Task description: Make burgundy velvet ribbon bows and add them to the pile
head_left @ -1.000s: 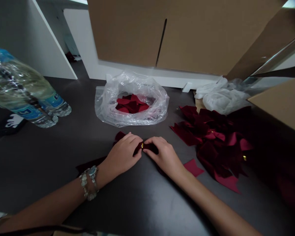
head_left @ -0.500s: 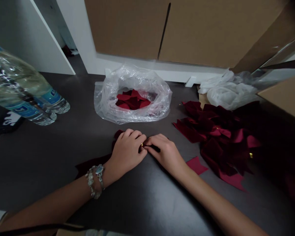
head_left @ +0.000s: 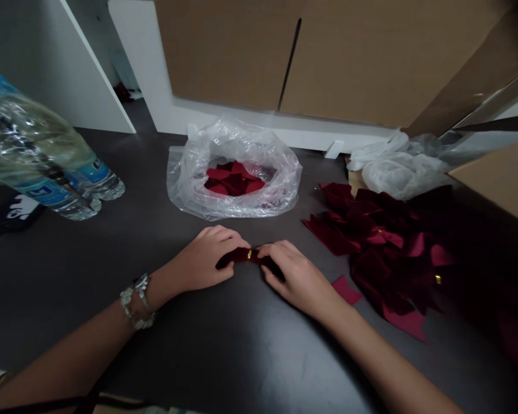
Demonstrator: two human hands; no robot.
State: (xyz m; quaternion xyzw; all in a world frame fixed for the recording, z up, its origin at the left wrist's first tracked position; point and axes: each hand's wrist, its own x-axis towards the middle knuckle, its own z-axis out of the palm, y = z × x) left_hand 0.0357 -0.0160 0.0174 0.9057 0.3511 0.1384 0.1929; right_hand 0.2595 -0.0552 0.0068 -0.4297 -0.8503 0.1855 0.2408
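A dark red velvet bow (head_left: 240, 255) with a gold band at its middle lies between my hands, low over the dark table. My left hand (head_left: 205, 256) grips its left side, fingers over the top and thumb below. On the other side, my right hand (head_left: 291, 273) holds the right part, its fingers curled round the fabric. Both hands cover most of the bow's loops. Just beyond them stands an open clear plastic bag (head_left: 237, 210) with red bows (head_left: 234, 177) inside. A heap of dark red bows (head_left: 384, 247) lies to the right, some with gold bands.
Wrapped water bottles (head_left: 47, 155) stand at the left, beside a dark item with white markings (head_left: 15, 213). Cardboard (head_left: 349, 63) and a white panel edge (head_left: 155, 115) rise at the back. Crumpled white plastic (head_left: 392, 169) and a cardboard flap (head_left: 501, 178) are at the right.
My left hand has moved left, away from the gold band, and now grips the bow's left side. The band shows clearly between my hands. My right hand has shifted slightly.
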